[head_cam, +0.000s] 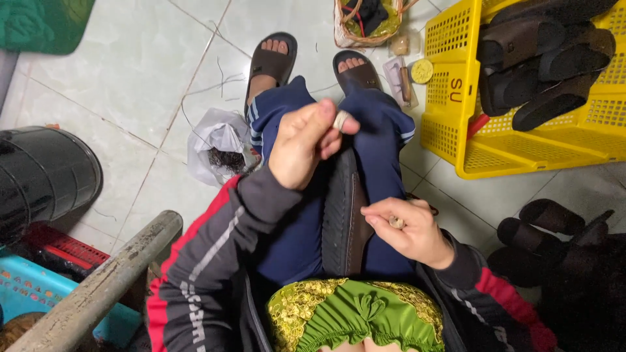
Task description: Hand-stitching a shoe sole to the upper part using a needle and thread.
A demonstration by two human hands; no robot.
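A dark brown sandal (344, 215) with a ribbed black sole lies lengthwise between my knees on my dark blue trousers. My left hand (301, 142) is raised above its toe end, fingers pinched together, with a pale thimble-like cap on one fingertip. My right hand (409, 229) rests against the sandal's right edge, thumb and fingers pinched on a small object that I cannot make out. A thin thread between the hands is not clearly visible.
A yellow plastic crate (456, 111) holds several dark sandals at the right. More dark sandals (554, 241) lie on the floor lower right. A white plastic bag (218, 146) sits left of my knee. A black bin (39, 176) and a metal bar (111, 280) stand at the left.
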